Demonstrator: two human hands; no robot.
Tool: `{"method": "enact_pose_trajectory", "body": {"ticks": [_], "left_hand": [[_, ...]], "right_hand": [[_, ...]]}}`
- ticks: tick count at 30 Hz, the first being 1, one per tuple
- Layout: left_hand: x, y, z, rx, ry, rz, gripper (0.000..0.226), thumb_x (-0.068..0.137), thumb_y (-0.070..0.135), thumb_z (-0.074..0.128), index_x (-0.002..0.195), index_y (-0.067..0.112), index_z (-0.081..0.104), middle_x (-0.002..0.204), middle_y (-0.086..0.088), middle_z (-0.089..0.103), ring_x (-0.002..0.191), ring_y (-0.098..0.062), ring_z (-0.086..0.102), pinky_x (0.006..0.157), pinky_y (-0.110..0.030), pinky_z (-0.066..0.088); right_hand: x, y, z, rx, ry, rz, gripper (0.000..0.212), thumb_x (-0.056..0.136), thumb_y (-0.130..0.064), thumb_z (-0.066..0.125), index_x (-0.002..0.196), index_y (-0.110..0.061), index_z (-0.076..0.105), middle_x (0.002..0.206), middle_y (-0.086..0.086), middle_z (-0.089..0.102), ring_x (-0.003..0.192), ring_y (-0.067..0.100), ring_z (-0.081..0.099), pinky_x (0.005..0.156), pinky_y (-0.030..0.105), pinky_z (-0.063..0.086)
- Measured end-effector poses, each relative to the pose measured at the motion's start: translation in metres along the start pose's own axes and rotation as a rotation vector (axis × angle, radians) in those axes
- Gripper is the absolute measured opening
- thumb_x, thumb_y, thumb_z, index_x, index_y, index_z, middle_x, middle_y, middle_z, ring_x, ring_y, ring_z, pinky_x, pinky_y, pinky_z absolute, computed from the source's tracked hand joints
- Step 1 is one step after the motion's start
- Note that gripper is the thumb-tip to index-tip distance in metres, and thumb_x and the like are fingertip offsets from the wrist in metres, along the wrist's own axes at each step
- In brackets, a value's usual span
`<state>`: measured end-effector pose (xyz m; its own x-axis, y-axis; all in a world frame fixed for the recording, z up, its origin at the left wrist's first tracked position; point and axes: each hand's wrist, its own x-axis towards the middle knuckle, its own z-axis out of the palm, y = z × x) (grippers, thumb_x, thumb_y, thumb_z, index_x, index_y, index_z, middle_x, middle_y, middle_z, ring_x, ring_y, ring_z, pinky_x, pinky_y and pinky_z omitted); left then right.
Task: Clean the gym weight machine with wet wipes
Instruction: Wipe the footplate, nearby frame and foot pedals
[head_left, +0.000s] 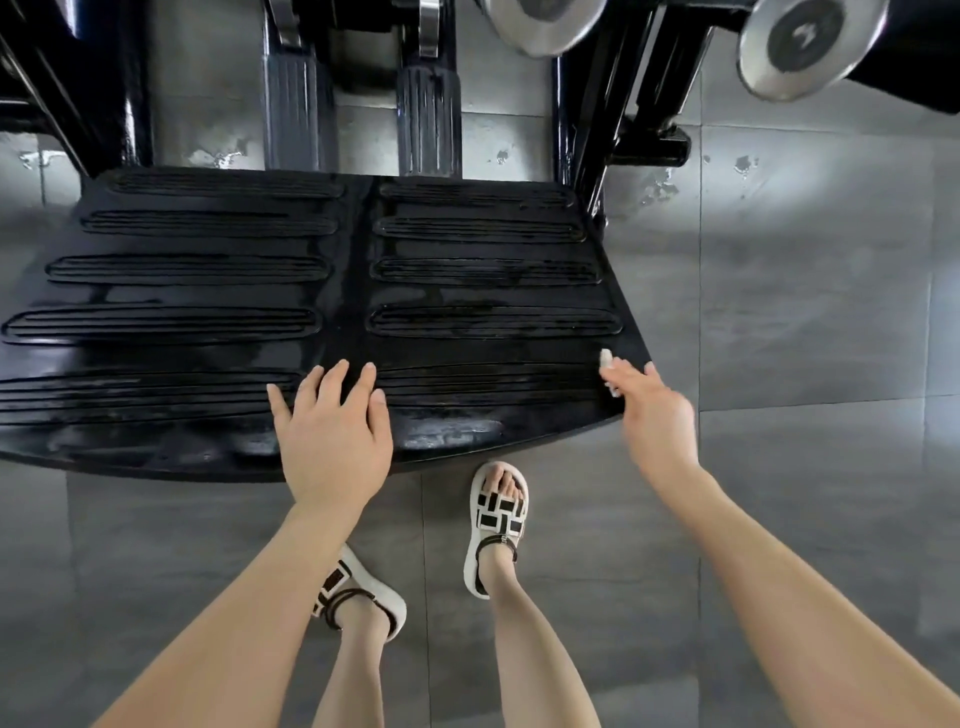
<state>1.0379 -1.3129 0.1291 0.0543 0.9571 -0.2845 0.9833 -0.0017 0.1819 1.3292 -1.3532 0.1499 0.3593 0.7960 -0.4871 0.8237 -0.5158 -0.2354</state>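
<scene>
The weight machine's black ribbed footplate (343, 291) fills the middle of the head view, its surface glossy and wet in patches. My left hand (332, 431) rests flat on the plate's near edge with fingers spread. My right hand (654, 415) is at the plate's near right corner and holds a small white wet wipe (607, 364), which touches the plate; most of the wipe is hidden under the fingers.
Black frame tubes (597, 104) and two grooved supports (428, 119) rise behind the plate. Silver weight discs (805, 47) hang at the top right. Grey floor tiles (779, 312) surround the machine. My sandalled feet (498, 519) stand just in front of the plate.
</scene>
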Motion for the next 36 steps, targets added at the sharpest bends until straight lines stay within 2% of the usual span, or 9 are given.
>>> {"method": "enact_pose_trajectory", "body": {"ticks": [4, 8, 15, 19, 21, 23, 27, 32, 36], "left_hand": [[0.0, 0.003, 0.0, 0.022, -0.005, -0.006, 0.046, 0.095, 0.034, 0.03, 0.121, 0.017, 0.063, 0.124, -0.011, 0.061, 0.121, -0.033, 0.05, 0.108, -0.062, 0.021], [0.0, 0.001, -0.001, 0.028, -0.019, -0.003, 0.047, 0.094, 0.035, 0.028, 0.122, 0.017, 0.062, 0.125, -0.011, 0.06, 0.122, -0.034, 0.049, 0.107, -0.062, 0.02], [0.002, 0.007, -0.001, 0.058, -0.04, -0.008, 0.054, 0.093, 0.042, 0.026, 0.122, 0.013, 0.061, 0.126, -0.016, 0.058, 0.123, -0.036, 0.047, 0.107, -0.065, 0.01], [0.001, 0.028, 0.0, 0.025, -0.046, -0.002, 0.058, 0.093, 0.045, 0.023, 0.122, 0.012, 0.061, 0.126, -0.019, 0.057, 0.124, -0.038, 0.046, 0.108, -0.063, 0.011], [-0.002, 0.036, 0.003, 0.03, -0.063, 0.023, 0.058, 0.093, 0.045, 0.023, 0.123, 0.011, 0.06, 0.128, -0.022, 0.055, 0.124, -0.039, 0.046, 0.108, -0.063, 0.014], [-0.003, 0.039, 0.004, 0.023, -0.062, 0.014, 0.058, 0.093, 0.045, 0.024, 0.123, 0.011, 0.06, 0.128, -0.022, 0.054, 0.123, -0.04, 0.046, 0.107, -0.063, 0.016], [-0.004, 0.039, 0.005, 0.034, -0.032, 0.017, 0.052, 0.093, 0.042, 0.029, 0.121, 0.012, 0.061, 0.124, -0.021, 0.057, 0.119, -0.04, 0.049, 0.105, -0.063, 0.022], [-0.005, 0.041, 0.007, 0.041, 0.023, 0.007, 0.048, 0.092, 0.04, 0.033, 0.118, 0.013, 0.063, 0.122, -0.018, 0.058, 0.114, -0.038, 0.051, 0.105, -0.06, 0.027], [-0.004, 0.04, 0.006, 0.054, 0.027, 0.017, 0.048, 0.092, 0.041, 0.034, 0.118, 0.014, 0.063, 0.121, -0.017, 0.059, 0.113, -0.037, 0.052, 0.104, -0.057, 0.03]], "right_hand": [[0.0, -0.024, 0.008, 0.049, 0.123, -0.001, 0.044, 0.081, 0.014, 0.045, 0.111, -0.011, 0.065, 0.121, 0.011, 0.061, 0.111, 0.033, 0.056, 0.089, 0.042, 0.05], [-0.01, -0.076, 0.028, -0.03, -0.29, -0.219, 0.057, 0.088, 0.01, 0.043, 0.138, -0.018, 0.043, 0.154, -0.002, 0.021, 0.143, 0.022, 0.017, 0.109, 0.025, 0.026], [-0.021, 0.041, -0.007, 0.128, 0.182, 0.02, 0.069, 0.075, 0.023, 0.036, 0.124, -0.02, 0.06, 0.135, -0.007, 0.053, 0.135, 0.027, 0.037, 0.102, 0.013, 0.027], [-0.033, -0.002, 0.004, 0.048, 0.118, -0.393, 0.059, 0.045, 0.029, 0.062, 0.092, -0.004, 0.071, 0.108, 0.017, 0.068, 0.1, 0.035, 0.066, 0.071, 0.033, 0.056], [-0.04, -0.016, 0.014, 0.158, 0.028, -0.457, 0.055, 0.053, 0.028, 0.063, 0.098, -0.002, 0.071, 0.111, 0.017, 0.067, 0.108, 0.031, 0.063, 0.082, 0.029, 0.052], [-0.038, -0.013, 0.003, 0.454, -0.012, -0.234, 0.043, 0.081, 0.015, 0.053, 0.113, -0.009, 0.067, 0.119, 0.007, 0.065, 0.116, 0.02, 0.058, 0.097, 0.017, 0.041], [-0.007, 0.004, -0.035, 0.797, 0.087, 0.151, 0.032, 0.094, -0.005, 0.046, 0.112, -0.02, 0.067, 0.094, -0.005, 0.069, 0.082, 0.003, 0.058, 0.073, 0.003, 0.042], [0.025, 0.012, -0.034, 0.508, -0.042, 0.151, 0.03, 0.095, -0.018, 0.048, 0.122, -0.021, 0.06, 0.108, -0.008, 0.065, 0.1, 0.008, 0.057, 0.075, 0.011, 0.037], [0.019, 0.012, -0.021, 0.157, -0.315, -0.089, 0.045, 0.1, -0.036, 0.035, 0.138, -0.016, 0.044, 0.149, -0.002, 0.036, 0.14, 0.01, 0.025, 0.114, 0.023, 0.015]]}}
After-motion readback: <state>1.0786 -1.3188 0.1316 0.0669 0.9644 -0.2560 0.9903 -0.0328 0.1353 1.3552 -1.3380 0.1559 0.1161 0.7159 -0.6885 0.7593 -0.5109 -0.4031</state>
